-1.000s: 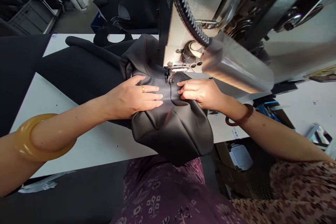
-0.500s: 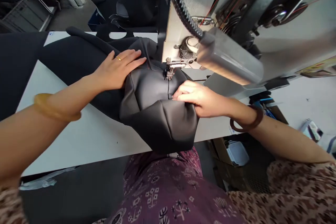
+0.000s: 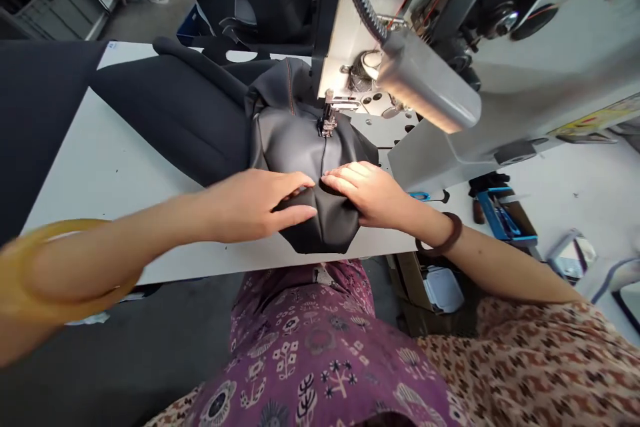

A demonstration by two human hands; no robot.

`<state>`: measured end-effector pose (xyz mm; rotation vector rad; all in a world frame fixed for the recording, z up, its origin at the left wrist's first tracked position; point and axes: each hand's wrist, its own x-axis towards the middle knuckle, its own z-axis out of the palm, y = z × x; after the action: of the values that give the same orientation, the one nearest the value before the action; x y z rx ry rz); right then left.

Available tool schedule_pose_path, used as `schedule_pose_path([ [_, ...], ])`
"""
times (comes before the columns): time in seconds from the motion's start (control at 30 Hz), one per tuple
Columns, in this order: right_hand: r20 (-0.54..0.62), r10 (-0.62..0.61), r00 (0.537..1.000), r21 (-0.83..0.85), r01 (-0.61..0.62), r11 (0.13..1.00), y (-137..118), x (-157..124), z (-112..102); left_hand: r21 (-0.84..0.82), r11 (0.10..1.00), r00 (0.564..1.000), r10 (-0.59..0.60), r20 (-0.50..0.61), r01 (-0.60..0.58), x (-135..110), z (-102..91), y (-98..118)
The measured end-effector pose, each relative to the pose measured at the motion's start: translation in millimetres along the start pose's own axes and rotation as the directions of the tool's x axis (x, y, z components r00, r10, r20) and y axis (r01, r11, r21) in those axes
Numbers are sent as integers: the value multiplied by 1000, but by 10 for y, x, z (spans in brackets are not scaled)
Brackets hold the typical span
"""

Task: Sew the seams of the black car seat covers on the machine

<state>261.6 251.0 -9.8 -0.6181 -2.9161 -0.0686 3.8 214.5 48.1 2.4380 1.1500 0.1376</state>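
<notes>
Nearer now than half a second ago, the left hand (image 3: 255,203) has its grip parted; the black material (image 3: 295,140) lies beneath the presser foot (image 3: 327,125), its seam (image 3: 324,155) best kept flat; whether the right hand (image 3: 377,193) pinches, one cannot tell.

A sewing workshop is indicated by the heavy sewing machine (image 3: 345,33), beneath whose presser foot (image 3: 327,125) a black leather-like piece (image 3: 293,140) is spread. Dark cut pieces (image 3: 283,7) are piled beyond the white table's (image 3: 165,253) far edge, and a grey crate (image 3: 60,10) is seen farther left.
</notes>
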Motion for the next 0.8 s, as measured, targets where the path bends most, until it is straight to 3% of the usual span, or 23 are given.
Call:
schedule_pose_path([
  [0.03, -52, 8, 999, 19, -7, 1000, -1, -42, 20, -29, 999, 999, -30, 36, 31, 8, 91, 71],
  [0.1, -156, 26, 987, 26, -22, 999, -15, -135, 55, -7, 1000, 1000, -17, 1, 17, 30, 299, 118],
  [0.17, -235, 26, 972, -9, -29, 1000, -30, -209, 82, 105, 985, 989, 142, -42, -137, 29, 476, 93],
  [0.23, -271, 0, 963, -61, -17, 998, -24, -244, 97, 277, 916, 948, 314, -46, -289, 2, 566, 65],
  [0.33, -268, -61, 962, -97, 37, 995, 42, -254, 102, 451, 822, 908, 415, -53, -349, -58, 527, 56],
  [0.43, -209, -92, 973, -93, 74, 993, 111, -271, 114, 489, 794, 894, 444, -59, -362, -104, 393, -20],
  [0.6, -149, 57, 987, 58, -49, 997, 59, -268, 98, 622, 726, 881, 457, -120, -292, 6, 169, -339],
  [0.7, -42, 15, 999, 130, -10, 992, -3, -171, 43, 648, 661, 894, 444, 69, -378, 239, 61, -413],
  [0.8, 101, -65, 993, 57, 60, 997, -46, -63, 46, 584, 679, 895, 353, 272, -446, 421, 84, -417],
])
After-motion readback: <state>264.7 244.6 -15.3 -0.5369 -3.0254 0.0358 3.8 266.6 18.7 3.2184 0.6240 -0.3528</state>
